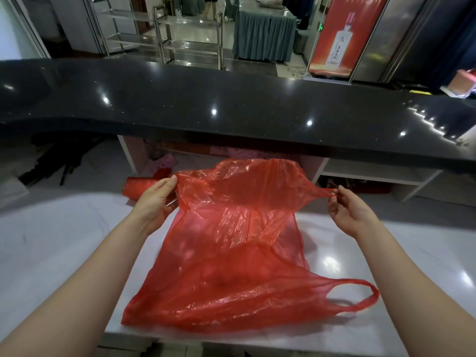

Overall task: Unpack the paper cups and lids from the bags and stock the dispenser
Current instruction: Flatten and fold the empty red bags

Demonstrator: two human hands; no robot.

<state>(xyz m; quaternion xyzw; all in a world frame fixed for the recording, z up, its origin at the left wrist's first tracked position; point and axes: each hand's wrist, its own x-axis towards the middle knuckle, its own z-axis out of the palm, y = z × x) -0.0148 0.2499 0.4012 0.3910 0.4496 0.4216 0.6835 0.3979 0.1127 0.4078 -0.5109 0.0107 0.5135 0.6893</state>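
A thin red plastic bag (231,256) lies spread over the white marble counter (51,243), looking flat and limp. My left hand (154,199) pinches the bag's far left edge between thumb and fingers. My right hand (347,207) pinches a stretched handle at the bag's far right. The bag's other handle loop (360,297) lies loose near the counter's front right. A red roll or stack (141,185) sits just beyond my left hand, partly hidden by it. No cups, lids or dispenser are visible.
A raised black stone bar top (231,106) runs across behind the white counter. Under it are white shelves (373,173) with red and pink items. Steel trolleys (180,39) and a red banner (340,34) stand farther back.
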